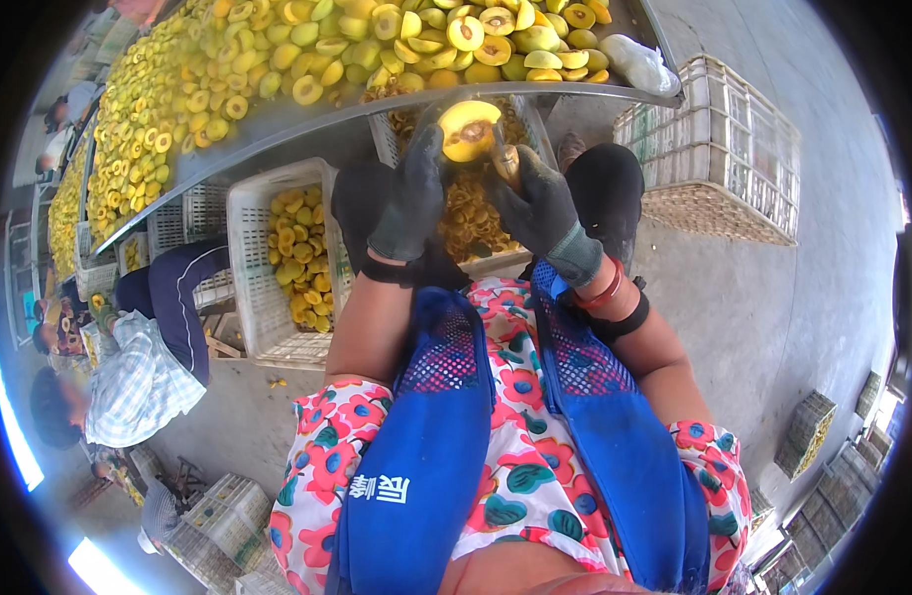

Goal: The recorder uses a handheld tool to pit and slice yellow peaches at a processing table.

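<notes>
My left hand (415, 193), in a dark grey work glove, holds a halved yellow fruit (467, 131), its cut face with the brown pit area upward. In my gloved right hand (536, 195) is a small tool with a wooden handle (507, 165); its metal end touches the right side of the fruit half. Both hands are over a crate of fruit scraps (474, 223) between my knees. Just beyond them, halved yellow fruit (396, 37) lies heaped on a metal-edged table (352, 110).
A white plastic crate (248, 260) with fruit halves stands left of my knees. Another white crate (724, 149) is at the right, near a plastic bag (638, 63) on the table corner. A co-worker in a checked shirt (140, 375) sits at the left; more crates (229, 517) stand behind.
</notes>
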Available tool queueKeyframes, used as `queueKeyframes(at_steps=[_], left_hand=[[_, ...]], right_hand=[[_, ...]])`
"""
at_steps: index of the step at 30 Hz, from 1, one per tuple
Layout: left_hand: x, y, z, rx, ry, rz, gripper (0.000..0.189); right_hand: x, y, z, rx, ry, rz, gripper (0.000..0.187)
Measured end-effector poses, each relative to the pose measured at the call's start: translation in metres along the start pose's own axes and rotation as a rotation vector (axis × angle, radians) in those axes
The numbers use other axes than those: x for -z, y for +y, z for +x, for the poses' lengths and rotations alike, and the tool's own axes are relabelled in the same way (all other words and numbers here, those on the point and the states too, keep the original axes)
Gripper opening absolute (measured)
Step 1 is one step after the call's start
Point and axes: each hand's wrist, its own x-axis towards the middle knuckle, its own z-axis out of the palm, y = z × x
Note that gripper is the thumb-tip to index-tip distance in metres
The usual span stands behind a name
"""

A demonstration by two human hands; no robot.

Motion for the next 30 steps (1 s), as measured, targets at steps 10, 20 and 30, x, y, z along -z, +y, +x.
queueKeyframes(at_steps=[10,20,30], left_hand=[[-0.026,-0.012,-0.007,-0.219,0.133,0.112,0.046],[-0.024,-0.017,-0.012,-0.225,0.182,0.107,0.046],[-0.028,-0.011,-0.015,-0.263,0.246,0.250,0.046]], right_hand=[[-0.004,0.002,-0.006,-0.051,-0.011,0.101,0.018],[-0.004,-0.006,-0.004,0.020,-0.070,-0.006,0.019],[-0.011,0.009,-0.002,0.059,-0.090,-0.073,0.021]])
